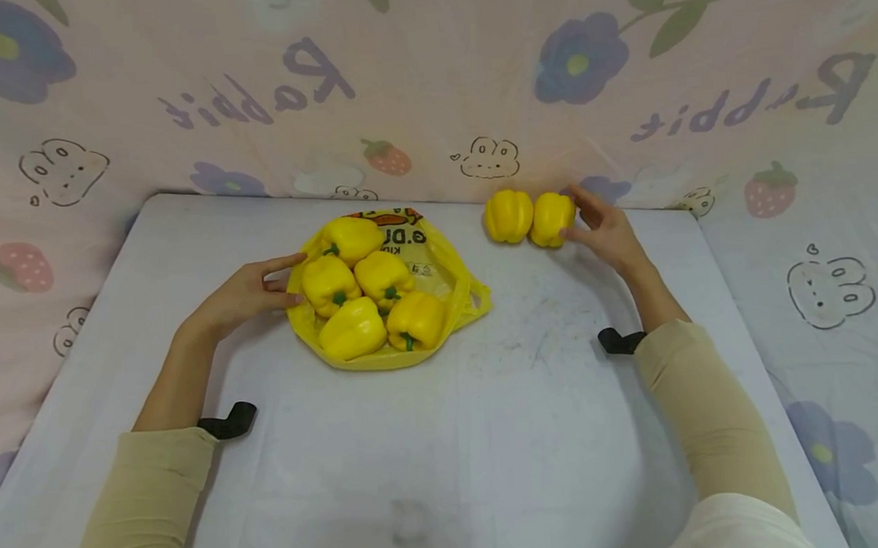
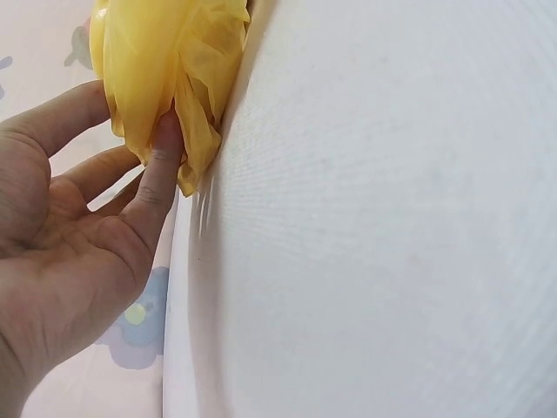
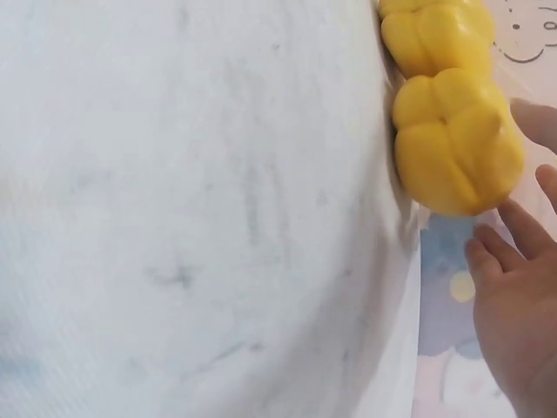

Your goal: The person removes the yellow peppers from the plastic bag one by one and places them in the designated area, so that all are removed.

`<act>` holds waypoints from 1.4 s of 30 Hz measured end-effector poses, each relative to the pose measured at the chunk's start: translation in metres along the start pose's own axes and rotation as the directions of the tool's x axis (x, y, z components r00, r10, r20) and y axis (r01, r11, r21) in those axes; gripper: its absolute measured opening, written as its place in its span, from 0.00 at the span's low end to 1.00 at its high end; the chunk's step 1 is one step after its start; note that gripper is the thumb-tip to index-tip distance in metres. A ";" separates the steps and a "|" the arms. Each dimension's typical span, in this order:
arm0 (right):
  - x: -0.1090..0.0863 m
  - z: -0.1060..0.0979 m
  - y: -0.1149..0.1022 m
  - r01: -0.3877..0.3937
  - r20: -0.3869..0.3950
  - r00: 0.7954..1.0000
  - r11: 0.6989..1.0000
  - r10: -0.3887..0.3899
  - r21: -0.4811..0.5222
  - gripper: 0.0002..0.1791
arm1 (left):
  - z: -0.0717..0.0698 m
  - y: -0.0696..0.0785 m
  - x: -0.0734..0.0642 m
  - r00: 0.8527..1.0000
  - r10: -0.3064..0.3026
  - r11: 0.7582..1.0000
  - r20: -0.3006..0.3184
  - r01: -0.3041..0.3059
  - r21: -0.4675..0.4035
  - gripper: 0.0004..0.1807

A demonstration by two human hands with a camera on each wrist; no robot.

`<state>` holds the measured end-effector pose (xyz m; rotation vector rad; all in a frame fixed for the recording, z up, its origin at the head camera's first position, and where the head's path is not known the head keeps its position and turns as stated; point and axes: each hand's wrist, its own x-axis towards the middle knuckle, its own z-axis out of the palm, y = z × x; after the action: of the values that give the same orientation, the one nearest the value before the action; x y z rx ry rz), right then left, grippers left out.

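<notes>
Head: on a white-covered surface (image 1: 388,448), one yellow plastic bag (image 1: 377,363) holds five glossy yellow bell peppers (image 1: 383,275); two more peppers (image 1: 509,216) sit side by side near the far edge. The step appears to be handling one pepper; the next move calls for firm grip or clean release. Left wrist: the left hand (image 2: 96,209) pinches the bag. Right wrist: fingers of the right hand (image 3: 522,296) spread wide around the outer pepper (image 3: 454,144); whether they press, I cannot tell

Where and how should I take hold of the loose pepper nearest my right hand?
Round the middle of the right-hand loose pepper, I'd say, coming from the right. Its left side sits against the other loose pepper, while the right side faces your right hand; its rounded body should suit a cupped grip.
</notes>
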<state>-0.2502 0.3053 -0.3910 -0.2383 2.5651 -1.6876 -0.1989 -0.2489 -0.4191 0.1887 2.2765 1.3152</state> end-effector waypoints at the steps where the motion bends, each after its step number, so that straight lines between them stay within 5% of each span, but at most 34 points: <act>1: 0.000 0.000 -0.002 0.004 -0.020 1.000 1.000 -0.004 -0.015 0.42 | 0.000 0.000 0.000 1.000 0.003 1.000 -0.002 -0.003 0.000 0.44; 16: -0.013 0.017 -0.032 0.150 -0.119 0.982 0.989 -0.148 0.004 0.33 | 0.000 0.000 -0.001 1.000 0.014 1.000 0.014 -0.014 -0.001 0.44; 26: -0.015 0.032 -0.033 0.231 -0.077 0.971 0.971 -0.226 0.057 0.32 | -0.001 0.000 0.000 1.000 0.010 1.000 0.019 -0.010 0.000 0.44; 42: -0.032 0.066 -0.036 0.210 0.061 0.975 0.977 -0.212 0.027 0.34 | -0.001 0.000 0.000 1.000 -0.003 1.000 0.003 0.003 0.003 0.44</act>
<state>-0.2063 0.2368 -0.3856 -0.5726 2.5535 -1.7391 -0.1995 -0.2490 -0.4187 0.1882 2.2759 1.3098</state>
